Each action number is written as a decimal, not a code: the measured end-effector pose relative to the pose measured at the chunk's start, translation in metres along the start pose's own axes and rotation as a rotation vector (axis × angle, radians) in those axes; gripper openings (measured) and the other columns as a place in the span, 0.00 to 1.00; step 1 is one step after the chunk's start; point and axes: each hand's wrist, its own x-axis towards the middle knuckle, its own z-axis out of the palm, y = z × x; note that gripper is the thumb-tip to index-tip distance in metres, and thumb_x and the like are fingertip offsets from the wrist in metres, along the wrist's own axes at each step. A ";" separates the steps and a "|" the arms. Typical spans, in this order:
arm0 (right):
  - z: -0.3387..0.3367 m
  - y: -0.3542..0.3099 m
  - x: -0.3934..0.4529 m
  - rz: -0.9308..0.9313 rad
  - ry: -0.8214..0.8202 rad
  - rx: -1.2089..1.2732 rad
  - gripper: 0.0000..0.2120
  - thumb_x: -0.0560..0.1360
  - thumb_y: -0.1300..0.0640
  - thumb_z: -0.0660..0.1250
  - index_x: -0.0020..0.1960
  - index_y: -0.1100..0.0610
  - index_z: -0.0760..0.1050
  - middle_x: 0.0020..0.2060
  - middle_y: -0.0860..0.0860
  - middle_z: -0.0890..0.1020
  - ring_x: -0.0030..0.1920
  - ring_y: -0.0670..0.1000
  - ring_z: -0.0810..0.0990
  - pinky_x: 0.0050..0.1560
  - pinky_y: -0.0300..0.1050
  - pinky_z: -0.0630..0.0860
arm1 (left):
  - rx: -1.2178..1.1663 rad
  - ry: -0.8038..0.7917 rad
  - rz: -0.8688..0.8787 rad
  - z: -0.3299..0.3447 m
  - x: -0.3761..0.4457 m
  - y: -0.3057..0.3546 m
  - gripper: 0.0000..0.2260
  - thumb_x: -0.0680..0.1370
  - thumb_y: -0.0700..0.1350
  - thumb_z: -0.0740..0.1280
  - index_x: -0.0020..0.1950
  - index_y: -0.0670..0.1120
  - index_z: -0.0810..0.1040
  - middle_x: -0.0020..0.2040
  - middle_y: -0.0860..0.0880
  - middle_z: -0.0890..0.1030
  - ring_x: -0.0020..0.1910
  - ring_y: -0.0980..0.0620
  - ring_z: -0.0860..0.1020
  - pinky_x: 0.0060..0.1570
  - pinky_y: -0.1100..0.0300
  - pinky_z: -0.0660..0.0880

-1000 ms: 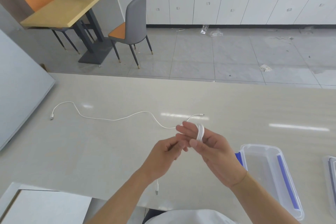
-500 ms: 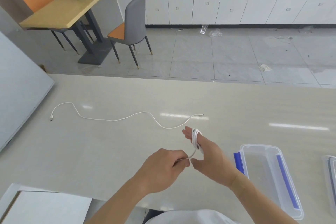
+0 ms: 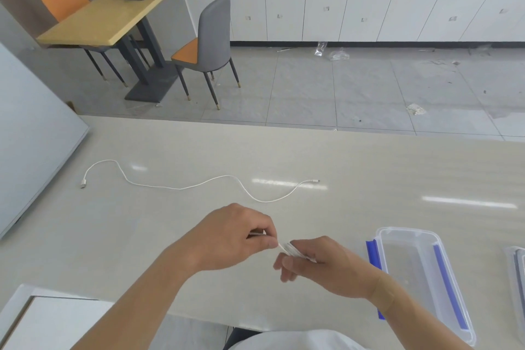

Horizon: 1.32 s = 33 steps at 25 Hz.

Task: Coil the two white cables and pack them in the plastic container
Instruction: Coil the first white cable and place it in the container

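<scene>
Table: coiled white cable is gripped in right hand fingers, its end pinched by left hand; second cable lies uncoiled.

Countertop: pale stone-look slab, smooth, semi-gloss, mirrors ceiling lights. Cable: white, smooth plastic sheath. Container: clear glossy plastic, blue plastic clips. Table: matt wood-look top. Chair: grey upholstered shell, matt; orange seat. Floor: grey tiles, dull sheen. Cabinets: white, smooth fronts.
</scene>
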 end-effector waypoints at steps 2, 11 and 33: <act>-0.003 -0.007 -0.004 0.008 -0.088 0.135 0.13 0.79 0.47 0.64 0.46 0.52 0.82 0.37 0.46 0.86 0.38 0.43 0.83 0.47 0.34 0.78 | -0.112 -0.011 0.040 -0.006 -0.001 -0.003 0.04 0.79 0.52 0.69 0.45 0.56 0.82 0.42 0.60 0.81 0.44 0.59 0.78 0.43 0.66 0.74; -0.004 -0.015 -0.014 -0.115 -0.123 0.731 0.09 0.78 0.54 0.65 0.45 0.56 0.81 0.34 0.54 0.81 0.35 0.49 0.78 0.42 0.38 0.73 | -0.520 0.364 0.041 0.033 0.007 -0.004 0.06 0.79 0.45 0.71 0.48 0.57 0.82 0.45 0.57 0.83 0.47 0.55 0.80 0.48 0.62 0.74; -0.001 -0.005 -0.005 -0.099 0.120 0.978 0.14 0.79 0.57 0.60 0.35 0.59 0.73 0.35 0.57 0.69 0.36 0.55 0.71 0.43 0.39 0.74 | -0.807 0.248 -0.026 0.078 0.008 0.014 0.08 0.79 0.49 0.66 0.48 0.54 0.86 0.42 0.50 0.87 0.46 0.50 0.84 0.54 0.49 0.81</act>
